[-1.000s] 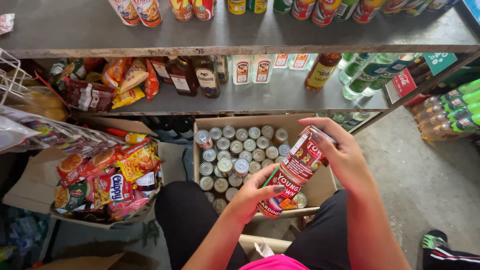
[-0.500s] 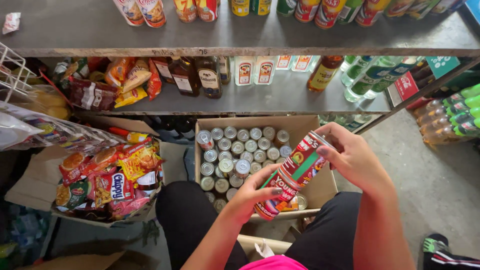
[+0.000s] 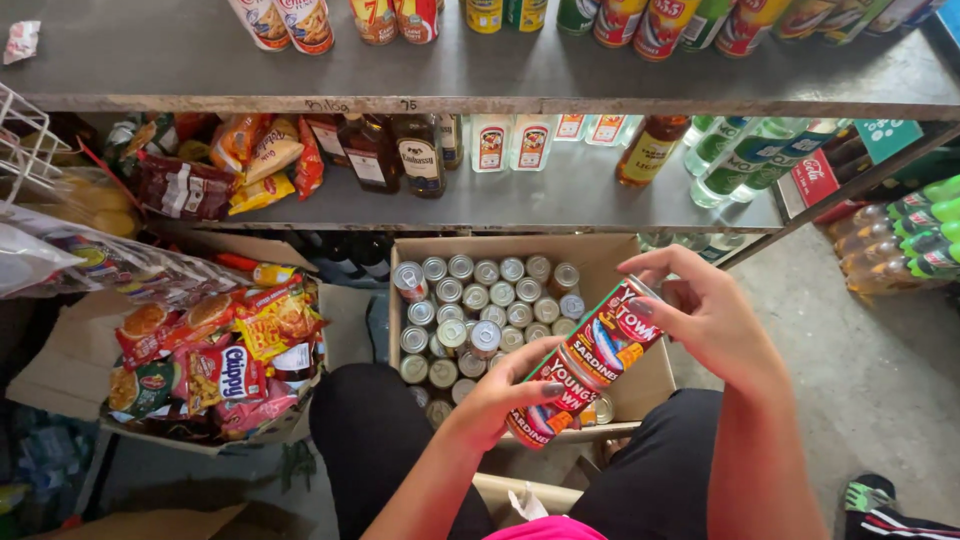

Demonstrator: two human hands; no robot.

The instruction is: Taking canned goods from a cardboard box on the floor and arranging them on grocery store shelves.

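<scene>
- Lower shelf (image 3: 560, 205) carries dark bottles (image 3: 395, 150), snack packets (image 3: 250, 160) to their left and green bottles (image 3: 745, 155) to their right.
- Below that shelf, on the floor (image 3: 880, 380), sits a cardboard box (image 3: 650, 385).

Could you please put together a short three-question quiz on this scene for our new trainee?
1. True or false: the left hand and the right hand together hold two red cans stacked end to end.
2. What fills the open cardboard box under the hands? A) bottles B) cans C) snack packets
3. Fill in: the box of snack packets sits on the person's ____ side.

Key
1. True; each hand has its grip on one end of the stack.
2. B; the cans stand upright, tops showing.
3. Left.
</scene>
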